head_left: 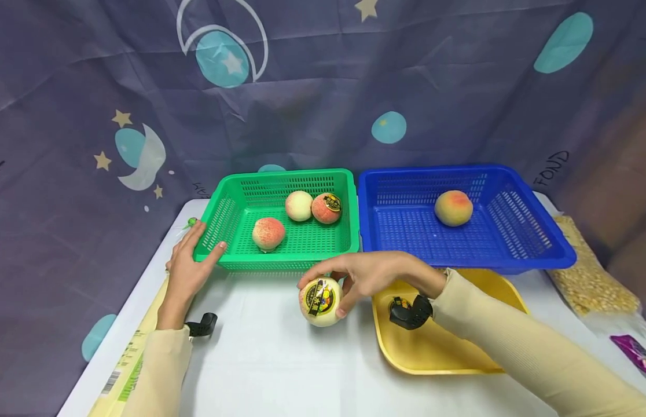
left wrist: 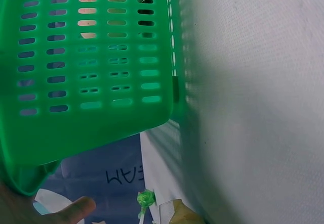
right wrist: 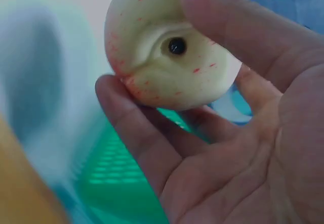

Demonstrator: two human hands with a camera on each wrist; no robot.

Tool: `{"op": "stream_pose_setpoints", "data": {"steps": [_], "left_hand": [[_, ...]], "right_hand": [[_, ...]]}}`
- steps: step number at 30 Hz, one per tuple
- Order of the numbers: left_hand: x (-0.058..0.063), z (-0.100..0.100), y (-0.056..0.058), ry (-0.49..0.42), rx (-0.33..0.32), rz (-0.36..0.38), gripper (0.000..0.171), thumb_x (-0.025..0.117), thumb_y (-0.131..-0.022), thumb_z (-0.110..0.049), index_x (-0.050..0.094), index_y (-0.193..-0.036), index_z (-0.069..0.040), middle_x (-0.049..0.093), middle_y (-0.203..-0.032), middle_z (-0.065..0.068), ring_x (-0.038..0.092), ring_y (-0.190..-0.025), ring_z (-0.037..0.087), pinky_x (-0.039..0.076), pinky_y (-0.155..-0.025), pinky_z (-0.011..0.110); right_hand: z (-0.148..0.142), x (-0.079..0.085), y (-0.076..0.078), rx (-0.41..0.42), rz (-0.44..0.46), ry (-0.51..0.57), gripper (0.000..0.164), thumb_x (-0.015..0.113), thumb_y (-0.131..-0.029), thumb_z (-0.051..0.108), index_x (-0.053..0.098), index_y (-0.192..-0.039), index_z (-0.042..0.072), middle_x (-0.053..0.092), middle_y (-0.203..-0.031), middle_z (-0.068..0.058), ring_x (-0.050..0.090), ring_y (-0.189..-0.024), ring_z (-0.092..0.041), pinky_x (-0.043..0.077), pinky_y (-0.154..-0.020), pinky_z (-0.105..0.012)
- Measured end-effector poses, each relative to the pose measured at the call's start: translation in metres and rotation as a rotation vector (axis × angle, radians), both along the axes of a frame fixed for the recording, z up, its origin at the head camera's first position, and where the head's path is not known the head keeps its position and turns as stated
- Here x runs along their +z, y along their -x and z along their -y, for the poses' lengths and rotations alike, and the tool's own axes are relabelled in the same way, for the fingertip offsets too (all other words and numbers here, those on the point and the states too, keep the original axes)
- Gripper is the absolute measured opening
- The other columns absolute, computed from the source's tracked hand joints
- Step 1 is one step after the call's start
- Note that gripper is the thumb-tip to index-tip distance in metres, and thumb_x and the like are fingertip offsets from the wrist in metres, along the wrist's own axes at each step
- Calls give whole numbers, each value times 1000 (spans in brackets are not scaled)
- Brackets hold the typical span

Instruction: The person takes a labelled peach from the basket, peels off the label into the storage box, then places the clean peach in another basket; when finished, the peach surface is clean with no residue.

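Note:
Between the thumb and fingers of my right hand [head_left: 372, 273], a pale peach [head_left: 311, 313] is held above the white table, its black and gold sticker facing the head camera. In the right wrist view, this peach [right wrist: 152, 82] shows red flecks and a dark stem hollow. My left hand [head_left: 186, 275] rests by the left front corner of a green basket [head_left: 302, 246], thumb spread away from the extended fingers. Inside that basket lie a reddish peach [head_left: 268, 234], a pale peach [head_left: 299, 206] and a stickered red peach [head_left: 323, 209].
To the right stands a blue basket [head_left: 406, 234] with one yellow-red peach [head_left: 453, 208]. A yellow bin [head_left: 437, 356] sits before it, partly under my right arm, with a stickered item [head_left: 399, 303] inside. Farther right are a bag of pale grains [head_left: 594, 278] and a purple packet [head_left: 635, 353].

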State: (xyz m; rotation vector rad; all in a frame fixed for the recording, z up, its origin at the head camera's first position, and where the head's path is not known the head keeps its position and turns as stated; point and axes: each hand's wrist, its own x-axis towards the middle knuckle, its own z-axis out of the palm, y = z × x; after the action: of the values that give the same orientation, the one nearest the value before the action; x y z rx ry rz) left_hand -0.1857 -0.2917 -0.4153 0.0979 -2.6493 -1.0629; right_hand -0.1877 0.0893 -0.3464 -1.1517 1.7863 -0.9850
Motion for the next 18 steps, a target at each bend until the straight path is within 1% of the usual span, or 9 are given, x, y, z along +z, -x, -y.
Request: {"op": "stream_pose_setpoints", "data": {"steps": [2, 4, 9, 12, 16, 18], "left_hand": [[0, 0, 0, -1, 0, 7, 79, 67, -94, -49, 37, -159, -16, 28, -169, 2, 22, -153, 45, 11, -109, 73], [1, 0, 0, -1, 0, 18, 79, 67, -94, -49, 36, -159, -16, 28, -169, 2, 21, -154, 45, 11, -109, 73], [3, 0, 0, 0, 1, 32, 80, 66, -94, -50, 35, -160, -16, 27, -170, 3, 20, -154, 46, 11, -109, 73], [2, -1, 0, 1, 0, 21, 80, 66, -94, -51, 35, -160, -16, 27, -169, 4, 21, -153, 46, 12, -108, 72], [0, 0, 1, 0, 2, -6, 79, 67, -94, -50, 37, -159, -15, 29, -169, 4, 24, -152, 45, 13, -107, 71], [-1, 0, 1, -4, 7, -19, 78, 67, -94, -49, 38, -158, -15, 30, -168, 4, 24, -152, 44, 14, -107, 70]], "right_hand": [[2, -9, -1, 1, -36, -28, 73, 81, -84, 6, 50, -149, 19, 58, -138, 2, 60, -114, -13, 57, -91, -34], [3, -17, -1, -9, -73, -54, 72, 82, -83, 8, 52, -147, 21, 58, -138, 4, 59, -112, -11, 55, -91, -33], [3, -32, -1, -36, -144, -104, 69, 83, -82, 8, 54, -144, 20, 58, -137, 5, 56, -115, -8, 48, -100, -30], [2, -37, -1, -55, -172, -144, 69, 84, -81, 8, 55, -144, 20, 58, -138, 7, 54, -119, -8, 44, -105, -30], [0, -40, -1, -84, -172, -179, 69, 83, -82, 9, 55, -143, 23, 58, -138, 8, 54, -121, -8, 41, -108, -30], [-1, -40, -2, -92, -168, -179, 69, 83, -82, 9, 54, -143, 25, 58, -138, 7, 54, -121, -9, 40, -109, -30]]}}
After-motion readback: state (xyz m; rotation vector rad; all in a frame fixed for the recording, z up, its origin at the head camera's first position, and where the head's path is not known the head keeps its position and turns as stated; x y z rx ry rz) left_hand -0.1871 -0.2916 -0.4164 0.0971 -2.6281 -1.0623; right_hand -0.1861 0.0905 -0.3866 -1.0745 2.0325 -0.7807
